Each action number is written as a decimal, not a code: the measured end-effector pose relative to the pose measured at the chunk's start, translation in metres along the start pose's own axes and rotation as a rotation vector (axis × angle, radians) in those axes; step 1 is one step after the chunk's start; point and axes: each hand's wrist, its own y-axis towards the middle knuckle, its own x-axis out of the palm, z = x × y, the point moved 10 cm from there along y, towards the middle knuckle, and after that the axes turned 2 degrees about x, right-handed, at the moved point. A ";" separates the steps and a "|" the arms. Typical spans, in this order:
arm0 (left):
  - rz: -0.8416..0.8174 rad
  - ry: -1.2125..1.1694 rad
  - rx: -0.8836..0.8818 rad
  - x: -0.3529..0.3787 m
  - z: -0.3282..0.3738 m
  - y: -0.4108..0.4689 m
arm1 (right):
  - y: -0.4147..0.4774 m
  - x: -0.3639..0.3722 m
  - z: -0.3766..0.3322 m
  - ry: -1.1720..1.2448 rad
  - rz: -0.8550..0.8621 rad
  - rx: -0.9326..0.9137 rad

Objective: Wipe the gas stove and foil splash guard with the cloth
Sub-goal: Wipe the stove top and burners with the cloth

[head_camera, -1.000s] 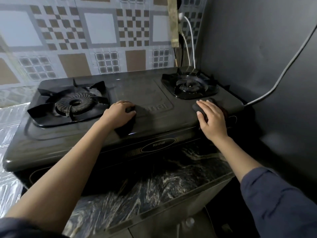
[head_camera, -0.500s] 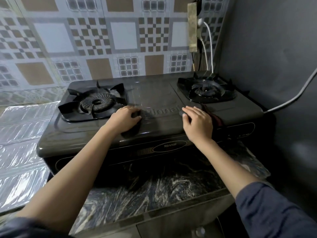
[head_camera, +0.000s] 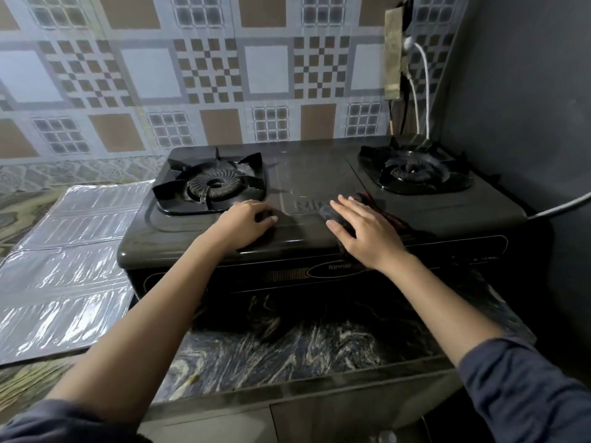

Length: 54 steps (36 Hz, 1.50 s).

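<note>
A dark two-burner gas stove (head_camera: pixel 313 174) stands on a marbled counter. My right hand (head_camera: pixel 364 231) lies flat with straight fingers on a dark cloth (head_camera: pixel 388 214) with red edging, pressing it onto the stove top between the burners, near the front edge. My left hand (head_camera: pixel 246 223) rests on the stove top just in front of the left burner (head_camera: pixel 212 187), its fingers curled down onto the surface with nothing visible in them. A silver foil splash guard (head_camera: pixel 70 266) lies flat on the counter to the left of the stove.
The right burner (head_camera: pixel 414 171) sits near a dark grey wall (head_camera: pixel 527 107). A white cable (head_camera: pixel 423 91) hangs from a plug in the back corner. A grey hose (head_camera: pixel 559 209) leaves the stove's right side. The patterned tiled wall (head_camera: pixel 208 75) is behind.
My right hand has slid the cloth leftward across the stove top, from the right burner's front toward the centre. My left hand has stayed in place. The view has shifted left, showing the foil guard.
</note>
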 end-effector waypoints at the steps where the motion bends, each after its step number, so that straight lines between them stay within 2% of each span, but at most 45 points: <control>1: 0.011 -0.001 0.009 -0.001 -0.002 -0.006 | 0.001 0.001 -0.004 -0.015 0.022 -0.006; 5: 0.052 -0.010 -0.011 -0.010 -0.022 -0.033 | 0.005 0.007 -0.024 -0.041 0.089 -0.004; 11: 0.232 0.030 -0.053 -0.031 -0.052 -0.086 | 0.011 0.031 -0.067 -0.025 0.090 -0.013; 18: 0.413 0.011 -0.207 -0.043 -0.101 -0.136 | 0.020 0.052 -0.114 0.026 0.054 -0.024; 22: 0.524 -0.117 -0.316 -0.049 -0.127 -0.153 | 0.028 0.065 -0.137 0.053 -0.019 -0.059; 26: 0.594 -0.360 -0.472 -0.041 -0.154 -0.169 | 0.033 0.077 -0.149 0.090 -0.175 -0.107; 29: 0.639 -0.525 -0.510 -0.034 -0.165 -0.176 | 0.030 0.072 -0.146 0.082 -0.205 -0.156; 33: 0.646 -0.676 -0.508 -0.021 -0.170 -0.179 | 0.022 0.069 -0.143 -0.052 -0.184 -0.213; 38: 0.621 -0.850 -0.483 -0.001 -0.176 -0.180 | 0.021 0.073 -0.149 -0.071 -0.150 -0.201; 47: 0.741 -0.837 -0.423 0.002 -0.177 -0.184 | 0.025 0.090 -0.183 -0.062 -0.162 -0.268; 54: 0.752 -0.853 -0.407 0.015 -0.184 -0.185 | 0.030 0.107 -0.227 -0.036 -0.230 -0.411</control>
